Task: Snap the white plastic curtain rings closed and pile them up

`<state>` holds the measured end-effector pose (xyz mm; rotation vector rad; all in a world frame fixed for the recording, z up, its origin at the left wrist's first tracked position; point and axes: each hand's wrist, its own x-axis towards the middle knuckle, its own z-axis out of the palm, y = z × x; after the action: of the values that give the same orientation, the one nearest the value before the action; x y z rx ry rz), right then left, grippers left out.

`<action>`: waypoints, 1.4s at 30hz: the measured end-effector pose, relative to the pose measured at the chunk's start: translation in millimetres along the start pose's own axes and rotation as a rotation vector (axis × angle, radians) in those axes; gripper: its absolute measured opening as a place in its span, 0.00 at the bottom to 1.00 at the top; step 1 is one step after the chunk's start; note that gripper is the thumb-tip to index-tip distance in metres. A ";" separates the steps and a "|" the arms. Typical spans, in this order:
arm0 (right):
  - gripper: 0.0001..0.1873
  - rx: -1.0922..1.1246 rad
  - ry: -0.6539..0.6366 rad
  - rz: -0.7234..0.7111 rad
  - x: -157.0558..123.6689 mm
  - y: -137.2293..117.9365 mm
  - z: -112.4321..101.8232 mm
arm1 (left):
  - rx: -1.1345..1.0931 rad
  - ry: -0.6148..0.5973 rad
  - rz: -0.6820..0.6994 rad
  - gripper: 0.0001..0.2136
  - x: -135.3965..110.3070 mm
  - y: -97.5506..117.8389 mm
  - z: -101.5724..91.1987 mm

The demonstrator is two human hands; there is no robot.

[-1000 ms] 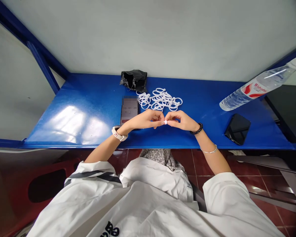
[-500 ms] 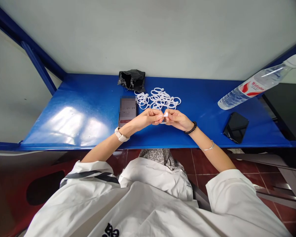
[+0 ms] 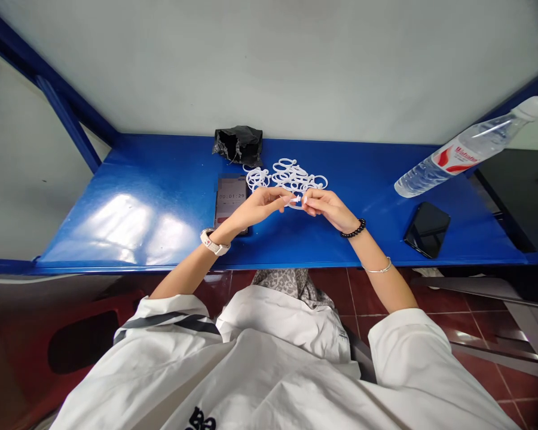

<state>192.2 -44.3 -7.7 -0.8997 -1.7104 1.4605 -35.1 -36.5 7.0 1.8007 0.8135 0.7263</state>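
Observation:
Just in front of the pile, a white plastic ring [image 3: 296,207] with a small knobbed end is between my two hands. My left hand [image 3: 265,204] pinches it at the fingertips, palm side down. My right hand [image 3: 326,208] is closed with thumb and forefinger against the ring's right side; the exact contact is too small to see clearly. Similar white rings, the loose pile [image 3: 291,173], lie tangled right behind my fingers. Beneath my left wrist a phone [image 3: 231,197] showing a timer is partly covered.
A crumpled black plastic bag [image 3: 238,145] stands open behind the timer phone. At the right are a clear water bottle [image 3: 459,158] and a dark phone [image 3: 427,230]. The blue table [image 3: 85,227] meets a pale wall at the back and has blue frame bars at its sides.
Both hands have shifted slightly away from me, toward the pile. Their fingertips have drawn a little apart, with more of the ring's knobbed end showing between them.

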 end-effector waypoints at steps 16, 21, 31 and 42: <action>0.21 -0.698 -0.225 0.360 -19.9 -5.9 -56.5 | 0.991 -0.154 0.128 0.13 5.3 -28.7 2.0; 0.24 -0.642 -0.188 0.404 -22.4 -9.4 -58.8 | 1.046 -0.200 0.123 0.11 4.5 -26.9 1.8; 0.24 -0.675 -0.193 0.327 -24.1 -10.6 -60.2 | 1.090 -0.201 0.128 0.09 4.9 -22.1 0.5; 0.16 -0.890 0.063 0.013 -11.3 8.8 -50.6 | 1.080 -0.021 0.018 0.09 5.2 -19.1 -5.7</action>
<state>241.9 -27.6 -11.5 -1.3716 -2.3289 0.6092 -40.2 -23.9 -8.5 2.7448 1.3168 0.2478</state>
